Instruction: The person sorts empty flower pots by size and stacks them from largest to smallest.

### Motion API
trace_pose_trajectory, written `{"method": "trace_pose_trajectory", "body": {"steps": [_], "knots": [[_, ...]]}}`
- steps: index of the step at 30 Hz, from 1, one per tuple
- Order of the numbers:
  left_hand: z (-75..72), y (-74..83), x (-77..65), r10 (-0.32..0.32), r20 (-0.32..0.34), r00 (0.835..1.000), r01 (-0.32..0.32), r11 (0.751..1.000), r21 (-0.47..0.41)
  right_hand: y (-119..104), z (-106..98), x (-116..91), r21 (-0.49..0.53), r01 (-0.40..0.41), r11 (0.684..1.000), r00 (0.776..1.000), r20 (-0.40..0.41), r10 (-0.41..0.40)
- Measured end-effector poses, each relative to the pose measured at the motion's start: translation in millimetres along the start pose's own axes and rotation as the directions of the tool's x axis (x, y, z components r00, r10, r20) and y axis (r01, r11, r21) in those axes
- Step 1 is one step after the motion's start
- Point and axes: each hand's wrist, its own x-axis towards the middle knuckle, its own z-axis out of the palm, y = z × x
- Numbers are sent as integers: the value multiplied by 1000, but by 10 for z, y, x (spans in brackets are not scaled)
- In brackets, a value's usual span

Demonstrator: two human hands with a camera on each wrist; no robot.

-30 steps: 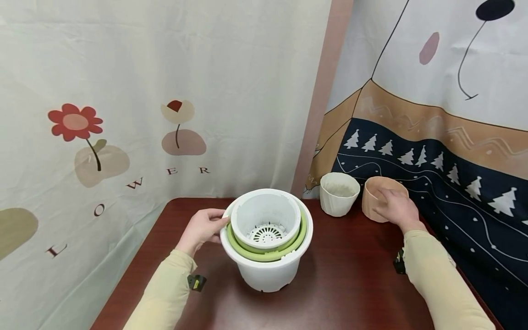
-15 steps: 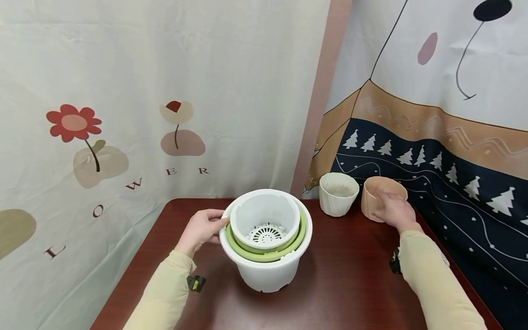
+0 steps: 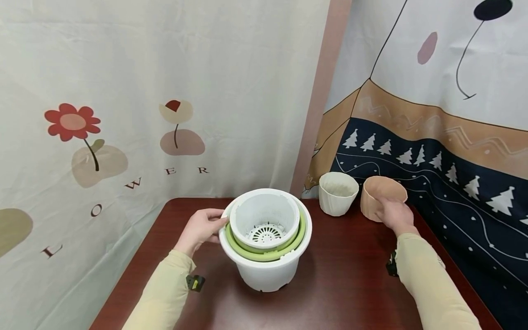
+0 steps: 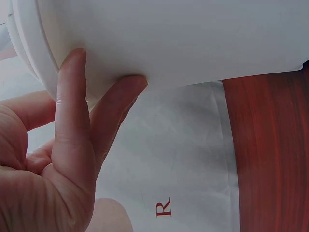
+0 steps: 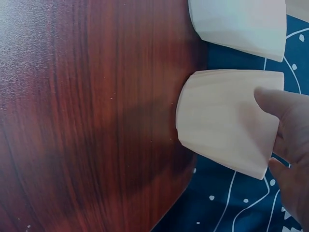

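A stack of nested flower pots stands upright mid-table: a large white pot (image 3: 269, 276) outside, a green pot (image 3: 264, 255) within, and a smaller white pot with a slotted bottom (image 3: 265, 215) innermost. My left hand (image 3: 202, 230) pinches the outer pot's rim from the left; in the left wrist view two fingers lie against its outer wall under the rim. At the back right, my right hand (image 3: 397, 214) grips the near rim of a peach flower pot (image 5: 227, 116), its thumb on the outer wall. The other fingers are partly hidden at the rim.
A cream flower pot (image 3: 337, 201) with a twisted-facet wall stands just left of the peach one. All stand on a dark red wooden table (image 3: 330, 293). Printed curtains (image 3: 247, 114) hang close behind and along the right edge.
My right hand has moved slightly left and lower, from over the peach pot's opening to its near rim. The left hand and the nested pots stay in place.
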Motion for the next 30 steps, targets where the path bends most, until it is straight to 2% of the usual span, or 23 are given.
{"method": "trace_pose_trajectory", "body": {"steps": [5,9,22,30], "knots": [[4,5,-1,2,3,1000,-2,1000,1,-15,32,-42,-26,-16,1000,994,-108,13],[1,12,-4,-2,-1,1000,2,1000,8,-34,50,-70,-28,-48,998,989,-143,44],[-4,18,-10,2,3,1000,-2,1000,0,-56,46,-118,-34,-85,996,990,-120,81],[-2,8,-7,7,4,1000,-7,1000,3,-36,30,-189,-16,-72,997,985,-158,69]]}}
